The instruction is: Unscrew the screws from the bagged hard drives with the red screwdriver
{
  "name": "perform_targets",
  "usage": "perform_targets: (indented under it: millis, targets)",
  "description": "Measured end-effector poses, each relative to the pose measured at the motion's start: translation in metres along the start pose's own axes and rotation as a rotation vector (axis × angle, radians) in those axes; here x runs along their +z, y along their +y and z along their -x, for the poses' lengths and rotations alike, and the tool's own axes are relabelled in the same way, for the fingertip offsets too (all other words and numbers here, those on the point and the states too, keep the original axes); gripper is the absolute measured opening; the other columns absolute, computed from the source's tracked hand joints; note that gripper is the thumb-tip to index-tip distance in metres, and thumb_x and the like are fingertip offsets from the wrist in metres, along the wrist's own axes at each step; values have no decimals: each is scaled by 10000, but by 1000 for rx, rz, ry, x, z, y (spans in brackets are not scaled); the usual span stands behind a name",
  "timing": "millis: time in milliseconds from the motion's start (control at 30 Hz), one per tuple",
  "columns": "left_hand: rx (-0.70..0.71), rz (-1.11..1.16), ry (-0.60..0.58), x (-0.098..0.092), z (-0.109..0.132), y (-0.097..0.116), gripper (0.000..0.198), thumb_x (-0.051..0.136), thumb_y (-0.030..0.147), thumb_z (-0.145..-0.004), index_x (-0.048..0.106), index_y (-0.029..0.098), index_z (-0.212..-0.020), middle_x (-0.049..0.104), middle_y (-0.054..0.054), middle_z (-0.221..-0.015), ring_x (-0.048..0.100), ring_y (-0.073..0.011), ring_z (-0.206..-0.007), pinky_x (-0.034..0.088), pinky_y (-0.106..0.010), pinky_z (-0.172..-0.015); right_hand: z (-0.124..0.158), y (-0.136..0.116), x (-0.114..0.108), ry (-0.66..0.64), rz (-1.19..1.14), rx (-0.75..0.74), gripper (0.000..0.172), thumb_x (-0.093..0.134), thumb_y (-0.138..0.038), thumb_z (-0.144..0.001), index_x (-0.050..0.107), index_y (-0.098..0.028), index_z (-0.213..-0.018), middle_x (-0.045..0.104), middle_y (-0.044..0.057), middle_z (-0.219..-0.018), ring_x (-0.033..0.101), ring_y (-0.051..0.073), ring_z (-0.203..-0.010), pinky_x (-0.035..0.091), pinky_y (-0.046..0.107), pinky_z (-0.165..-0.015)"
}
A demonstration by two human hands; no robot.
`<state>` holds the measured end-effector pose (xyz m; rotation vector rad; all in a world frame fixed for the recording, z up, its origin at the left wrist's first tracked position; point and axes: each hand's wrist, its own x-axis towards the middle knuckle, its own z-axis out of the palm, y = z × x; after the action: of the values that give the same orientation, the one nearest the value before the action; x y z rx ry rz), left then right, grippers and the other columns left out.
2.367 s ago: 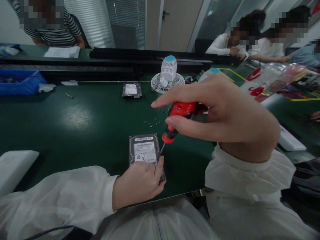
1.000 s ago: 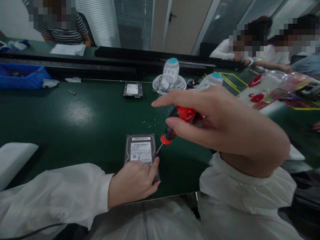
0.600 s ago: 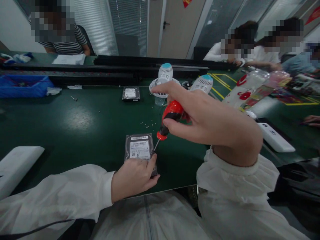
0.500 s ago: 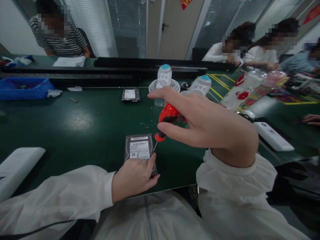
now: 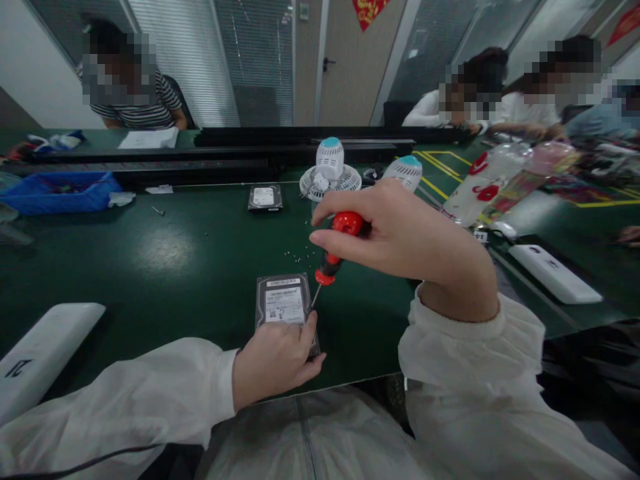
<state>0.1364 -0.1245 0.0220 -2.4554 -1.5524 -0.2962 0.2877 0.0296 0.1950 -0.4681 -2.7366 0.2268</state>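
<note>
A hard drive with a white label lies flat on the green table in front of me. My left hand rests across its lower part, thumb at the right edge. The left index finger touches the drive's right side, close to the tip of a red and black screwdriver. That screwdriver stands tilted, its shaft down at the drive's right edge. My right hand is curled about the top of its handle, thumb and index finger on the near side; the other fingers are partly hidden.
Several small screws lie beyond the drive. Farther back are a second hard drive, white fans and a blue bin. White power-bank-like blocks lie on both sides. Bottles stand right; other people sit across the table.
My right thumb and index finger have shifted on the screwdriver handle, and more of its red top shows. The whole view has moved slightly. My left hand stays on the hard drive.
</note>
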Motion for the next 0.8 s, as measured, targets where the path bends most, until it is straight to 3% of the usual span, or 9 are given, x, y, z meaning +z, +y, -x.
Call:
perform_targets:
  millis: [133, 333, 467, 533, 633, 733, 800]
  targets:
    - [10, -3, -6, 1, -1, 0, 581, 598, 437, -947, 672, -36, -1276, 752, -130, -719, 723, -265, -580, 562, -354, -492, 0, 1, -1, -4, 9, -88, 298, 567, -288, -874, 649, -111, -1100, 552, -18, -719, 422, 91, -623, 292, 257, -661]
    - [9, -9, 9, 4, -2, 0, 603, 591, 455, -941, 673, -32, -1286, 758, -134, -726, 724, -261, -584, 566, -347, -493, 2, 2, -2, -50, 72, 35, 407, 537, -560, -963, 658, -172, -978, 530, -25, -649, 405, 96, -581, 240, 265, -614]
    - [8, -7, 7, 5, -1, 0, 600, 587, 455, -944, 675, -31, -1285, 759, -139, -724, 726, -264, -586, 564, -345, -489, 5, 2, -5, -73, 40, -30, 297, 593, -389, -917, 643, -171, -1112, 590, -21, -728, 448, 91, -610, 277, 256, -631]
    - [6, -2, 14, 5, -1, 1, 603, 589, 455, -943, 674, -34, -1286, 763, -149, -741, 730, -268, -596, 567, -348, -493, 6, 3, -6, -90, 8, -53, 336, 585, -415, -929, 633, -173, -1157, 600, -27, -731, 461, 86, -598, 284, 254, -628]
    - [7, 3, 26, 6, 0, 1, 602, 602, 448, -935, 676, -41, -1278, 758, -144, -732, 727, -272, -586, 568, -358, -489, 5, 4, -8, -111, -5, 5, 362, 537, -519, -973, 657, -182, -1026, 559, -43, -637, 428, 76, -543, 257, 257, -597]
    - [6, 3, 32, 5, -1, 0, 599, 611, 441, -930, 677, -45, -1273, 752, -132, -711, 722, -271, -569, 565, -361, -480, 4, 5, -8, -111, 7, -5, 285, 561, -410, -948, 656, -170, -1071, 583, -32, -673, 434, 77, -563, 271, 256, -608]
    - [9, 5, 33, 4, -2, 0, 597, 615, 437, -928, 676, -45, -1275, 756, -133, -723, 725, -268, -577, 568, -358, -484, 4, 5, -8, -111, 2, -40, 330, 571, -379, -929, 642, -163, -1168, 616, -20, -735, 457, 84, -591, 291, 258, -625]
